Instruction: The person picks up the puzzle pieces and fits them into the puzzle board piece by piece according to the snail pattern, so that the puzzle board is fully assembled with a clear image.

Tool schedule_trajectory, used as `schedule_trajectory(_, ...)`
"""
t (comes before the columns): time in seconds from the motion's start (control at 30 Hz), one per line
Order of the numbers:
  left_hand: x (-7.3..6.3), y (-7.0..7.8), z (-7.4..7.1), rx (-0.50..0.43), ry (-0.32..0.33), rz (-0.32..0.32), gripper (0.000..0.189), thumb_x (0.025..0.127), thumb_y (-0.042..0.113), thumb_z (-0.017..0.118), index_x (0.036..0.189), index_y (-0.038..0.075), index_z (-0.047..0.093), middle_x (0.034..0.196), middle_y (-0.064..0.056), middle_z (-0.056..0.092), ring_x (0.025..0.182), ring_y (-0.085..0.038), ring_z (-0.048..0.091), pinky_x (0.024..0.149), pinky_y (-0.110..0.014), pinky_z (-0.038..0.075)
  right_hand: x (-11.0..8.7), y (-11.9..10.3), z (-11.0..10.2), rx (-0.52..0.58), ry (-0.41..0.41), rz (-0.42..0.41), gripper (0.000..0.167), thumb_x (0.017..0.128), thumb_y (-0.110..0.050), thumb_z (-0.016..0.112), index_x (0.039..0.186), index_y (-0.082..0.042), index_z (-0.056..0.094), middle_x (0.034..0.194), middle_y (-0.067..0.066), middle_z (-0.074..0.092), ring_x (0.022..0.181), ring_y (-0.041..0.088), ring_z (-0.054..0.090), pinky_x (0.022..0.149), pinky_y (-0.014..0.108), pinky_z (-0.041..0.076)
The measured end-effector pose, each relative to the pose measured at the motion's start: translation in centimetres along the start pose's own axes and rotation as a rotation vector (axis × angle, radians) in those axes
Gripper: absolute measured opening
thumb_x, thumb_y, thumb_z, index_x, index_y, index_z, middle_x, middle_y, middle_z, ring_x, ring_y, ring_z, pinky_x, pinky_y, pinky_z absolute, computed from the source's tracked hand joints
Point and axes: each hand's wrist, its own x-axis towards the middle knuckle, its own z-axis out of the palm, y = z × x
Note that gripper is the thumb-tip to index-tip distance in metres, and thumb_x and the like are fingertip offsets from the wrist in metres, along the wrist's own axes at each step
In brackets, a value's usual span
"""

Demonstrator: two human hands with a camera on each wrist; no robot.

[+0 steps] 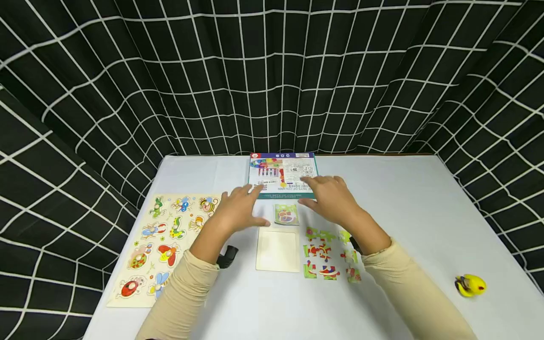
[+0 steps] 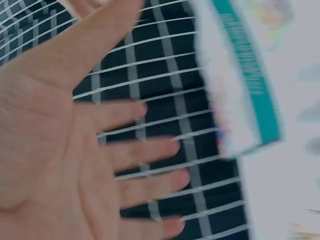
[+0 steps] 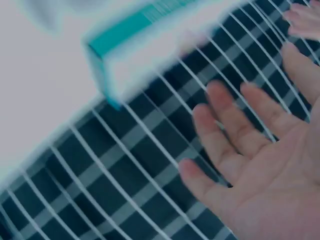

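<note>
Both hands are raised over the table with fingers spread and nothing held. In the head view the left hand (image 1: 236, 208) is left of a small square picture piece or card stack (image 1: 286, 214), near the box's lower left corner. The right hand (image 1: 331, 198) overlaps the lower right corner of the flat printed box (image 1: 280, 174). Between and below the hands lies a pale square puzzle tray (image 1: 278, 250). Right of it, several loose jigsaw pieces (image 1: 318, 251) lie in rows, partly hidden by the right wrist. The wrist views show the left palm (image 2: 45, 150) and right palm (image 3: 270, 165).
A wooden insect peg puzzle board (image 1: 163, 245) lies on the left, partly covered by the left forearm. A small yellow toy (image 1: 470, 285) sits at the far right of the white table (image 1: 403, 208). A black grid-patterned curtain (image 1: 272, 80) hangs behind.
</note>
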Motion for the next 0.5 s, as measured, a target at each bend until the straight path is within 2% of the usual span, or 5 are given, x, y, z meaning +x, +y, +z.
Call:
schedule_trajectory(0.1,-1.2,-1.5,2.7,-0.045,-0.130,0.015,0.095,0.074,0.047,0.080,0.151,0.016,0.034,0.155,-0.017,0.032,0.142,-0.039,0.028,0.110,-0.067,0.021,-0.8,0.5,2.9,0.019,-0.067,-0.035,0.045,0.086,-0.034,0.073,0.123,-0.009,0.065,0.117,0.011,0.069,0.111,0.032,0.062,0.099,0.056,0.042)
schedule_trajectory(0.2,-2.1,-2.3,5.0,-0.102,-0.209,0.014,0.096,0.071,0.039,0.084,0.150,0.014,0.036,0.156,-0.019,0.029,0.144,-0.042,0.022,0.110,-0.069,0.019,-1.6,0.8,5.2,0.028,-0.140,-0.050,0.037,0.083,-0.028,0.078,0.113,-0.008,0.070,0.106,0.006,0.072,0.098,0.026,0.066,0.090,0.049,0.048)
schedule_trajectory(0.33,-2.6,-2.6,6.9,-0.128,-0.242,-0.010,0.095,0.070,0.032,0.086,0.150,0.013,0.037,0.158,-0.020,0.024,0.145,-0.044,0.016,0.108,-0.072,0.017,-2.4,1.0,6.8,0.031,-0.174,-0.052,0.034,0.078,-0.025,0.081,0.107,-0.009,0.072,0.098,0.004,0.072,0.089,0.024,0.066,0.084,0.045,0.051)
schedule_trajectory(0.5,-2.4,-2.5,8.0,-0.105,-0.250,-0.007,0.093,0.072,0.031,0.086,0.149,0.012,0.037,0.159,-0.020,0.020,0.145,-0.044,0.015,0.107,-0.072,0.021,-3.2,1.3,7.9,0.012,-0.164,-0.054,0.031,0.077,-0.020,0.082,0.105,-0.010,0.072,0.097,0.003,0.070,0.092,0.027,0.066,0.089,0.052,0.049)
